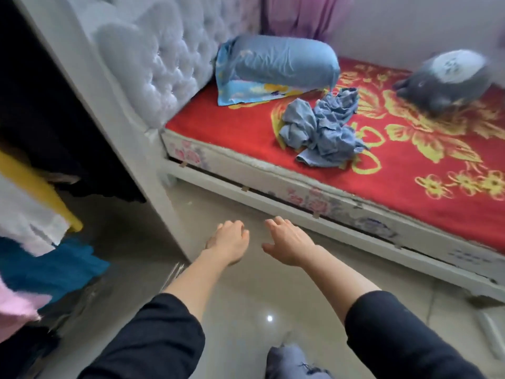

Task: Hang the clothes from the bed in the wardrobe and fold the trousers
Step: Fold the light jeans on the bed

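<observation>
Both arms reach forward over the floor, well short of the bed [314,187]. The left hand [231,242] hangs empty with fingers loosely curled; the right hand [289,242] is empty too, fingers spread. A crumpled blue garment [322,129] lies on the red bedspread (near the blue pillow [281,61]). The wardrobe [41,132] stands open at left.

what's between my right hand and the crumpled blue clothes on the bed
In the head view, only the bed's white frame rail, the floral mattress edge and bare red bedspread separate right hand from crumpled blue clothes.
</observation>
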